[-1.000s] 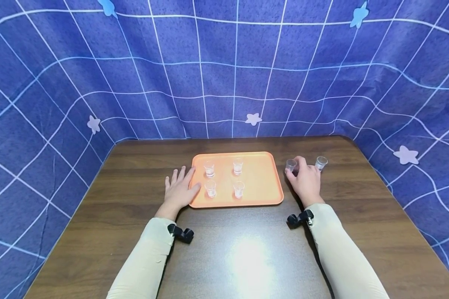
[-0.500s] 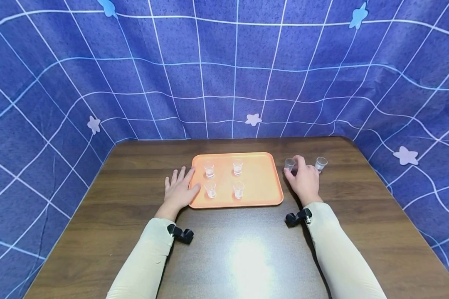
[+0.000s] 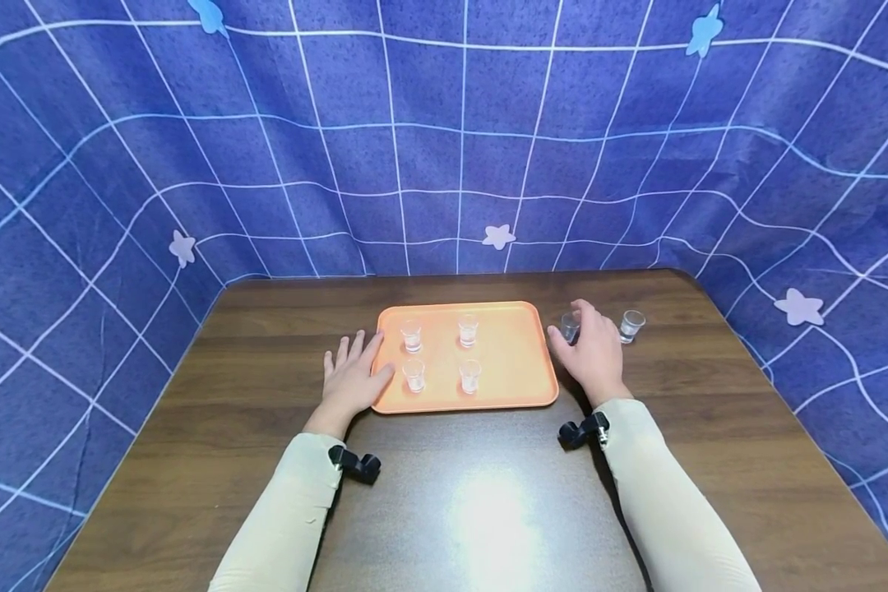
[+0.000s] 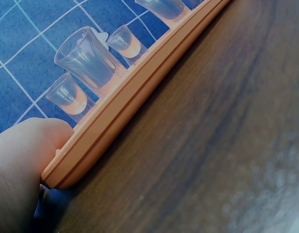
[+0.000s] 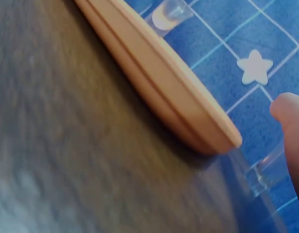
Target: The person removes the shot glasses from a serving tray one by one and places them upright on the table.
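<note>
Small clear shot glasses (image 3: 469, 376), several of them, stand upright on an orange tray (image 3: 521, 353) in the head view. My left hand (image 3: 350, 383) lies with spread fingers over the tray's left edge, thumb on the tray. Right of the tray, a shot glass (image 3: 569, 327) stands on the table between the thumb and fingers of my right hand (image 3: 594, 353). In the right wrist view the thumb (image 5: 294, 121) is apart from that glass (image 5: 263, 174); the other fingers are out of sight there. Another shot glass (image 3: 631, 326) stands just right of this hand.
A brown wooden table (image 3: 266, 345) carries everything. Blue curtain (image 3: 444, 156) with white grid lines and stars hangs behind it and along both sides. Black cameras (image 3: 355, 464) are strapped to both wrists.
My right hand, which pinched the shot glass beside the tray, has spread its thumb leftward away from it. That glass has shifted slightly left. The left hand stays on the tray edge.
</note>
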A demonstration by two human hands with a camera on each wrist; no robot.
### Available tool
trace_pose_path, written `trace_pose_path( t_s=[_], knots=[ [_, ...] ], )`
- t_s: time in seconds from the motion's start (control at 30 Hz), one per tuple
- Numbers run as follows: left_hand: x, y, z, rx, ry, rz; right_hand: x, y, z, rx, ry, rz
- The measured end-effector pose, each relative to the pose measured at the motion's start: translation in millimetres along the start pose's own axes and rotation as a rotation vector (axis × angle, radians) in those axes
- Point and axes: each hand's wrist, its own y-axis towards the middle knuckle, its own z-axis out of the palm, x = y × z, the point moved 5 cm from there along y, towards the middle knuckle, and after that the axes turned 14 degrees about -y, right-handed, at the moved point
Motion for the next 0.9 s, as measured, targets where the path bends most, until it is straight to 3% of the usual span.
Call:
trace_pose_path(
  t_s=[0.27,0.47,0.9],
  knots=[
    [0.7,0.5,-0.9,-0.001,-0.001,0.003,19.2,6.2,-3.7,-0.126,-0.055,-0.105],
    [-0.2,0.5,-1.5,0.002,0.004,0.002,41.6,10.5,-4.5,-0.160,-0.043,-0.149],
    [3.7,1.2,1.0,0.000,-0.004,0.001,92.7,12.5,11.5,-0.042,0.004,-0.181]
  ],
)
